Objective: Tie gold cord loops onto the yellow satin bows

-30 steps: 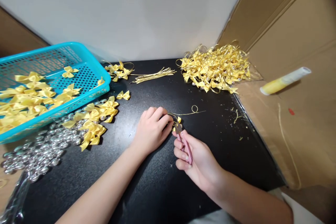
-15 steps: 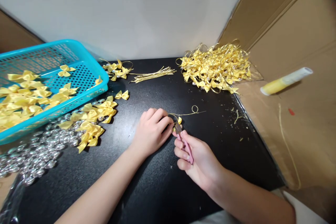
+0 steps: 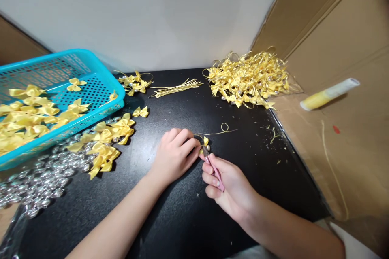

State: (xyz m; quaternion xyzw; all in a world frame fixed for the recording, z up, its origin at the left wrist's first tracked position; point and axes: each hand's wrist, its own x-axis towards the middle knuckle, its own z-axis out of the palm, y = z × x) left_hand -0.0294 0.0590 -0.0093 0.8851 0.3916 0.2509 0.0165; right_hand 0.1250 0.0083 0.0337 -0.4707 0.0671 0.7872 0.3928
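My left hand [image 3: 175, 153] rests on the black table [image 3: 188, 210], fingers closed, pinning a small yellow bow [image 3: 206, 141] with a gold looped cord [image 3: 224, 128] that trails to the right. My right hand [image 3: 225, 182] grips pink snips [image 3: 214, 168], whose tip sits right at the bow beside my left fingertips. Most of the bow is hidden under my fingers.
A turquoise basket [image 3: 100, 73] with yellow bows stands at the left. Loose bows [image 3: 106, 141] and silver beads [image 3: 45, 174] lie in front of it. A pile of corded bows [image 3: 249, 77] sits at the back right, gold cords [image 3: 176, 87] at the back middle, a yellow-white tube [image 3: 330, 94] on cardboard.
Both hands stay at the same spot on the bow. The snips' tip has edged slightly closer to my left fingertips. The view has shifted a little.
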